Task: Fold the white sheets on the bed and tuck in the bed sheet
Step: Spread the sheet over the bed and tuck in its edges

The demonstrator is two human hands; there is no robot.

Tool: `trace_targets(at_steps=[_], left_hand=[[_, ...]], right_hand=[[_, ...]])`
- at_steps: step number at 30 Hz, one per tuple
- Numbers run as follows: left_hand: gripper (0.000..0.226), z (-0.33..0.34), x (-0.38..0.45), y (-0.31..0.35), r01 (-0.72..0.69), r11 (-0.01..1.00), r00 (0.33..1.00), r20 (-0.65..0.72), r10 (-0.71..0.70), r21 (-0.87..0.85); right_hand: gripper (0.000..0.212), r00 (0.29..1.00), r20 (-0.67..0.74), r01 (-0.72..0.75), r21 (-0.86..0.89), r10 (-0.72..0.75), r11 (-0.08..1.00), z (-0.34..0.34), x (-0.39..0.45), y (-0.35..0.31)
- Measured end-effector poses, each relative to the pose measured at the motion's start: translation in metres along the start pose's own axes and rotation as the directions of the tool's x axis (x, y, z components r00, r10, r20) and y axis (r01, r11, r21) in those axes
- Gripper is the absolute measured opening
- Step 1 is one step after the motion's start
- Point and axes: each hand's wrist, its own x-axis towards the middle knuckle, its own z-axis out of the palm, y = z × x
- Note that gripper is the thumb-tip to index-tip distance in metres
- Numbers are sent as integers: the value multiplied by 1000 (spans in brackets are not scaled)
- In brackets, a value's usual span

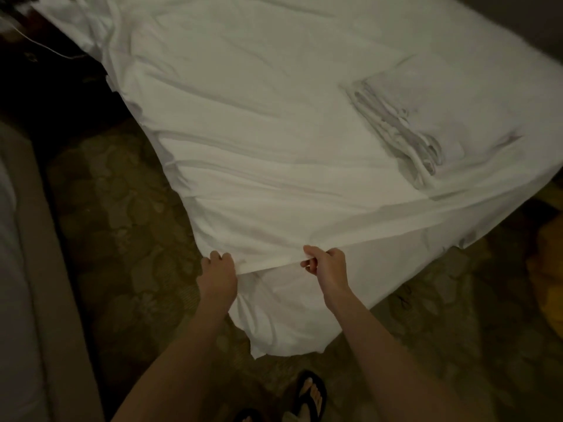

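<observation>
white sheet (274, 166): hem held at the bed corner
left hand (217, 277): grip closed on hem
right hand (327, 266): pinching hem
risk: tugging may slide the folded stack (405, 129)

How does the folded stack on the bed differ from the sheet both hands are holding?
The stack is folded compact, layered edges showing; the sheet lies spread and wrinkled. The stack rests untouched; the sheet's edge is gripped by the left hand and right hand. Both are white.

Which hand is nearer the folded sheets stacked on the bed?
Right. The right hand is below-left of the folded sheets; the left hand is farther left.
</observation>
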Motion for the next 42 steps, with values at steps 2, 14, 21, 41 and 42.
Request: trace_targets(at_steps=[2,14,21,41,42], left_hand=[[17,-18,3,-8,18,999,999,-33,-19,-39],[23,-132,20,-55,-119,830,965,-261,-32,-544],[29,-188,18,-46,-493,817,851,-357,384,-298],[17,-221,130,-157,-208,832,977,-145,155,-513],[17,-224,133,-167,-174,842,984,-129,125,-510]], right_hand=[[34,1000,19,9,28,-9,1000,1,-11,-16],[20,994,-37,-89,262,103,961,26,-43,-84],[56,813,497,-405,109,303,908,140,-64,-106],[5,979,-168,33,692,116,721,215,-54,-247],[6,977,-184,56,715,110,696,212,-54,-249]])
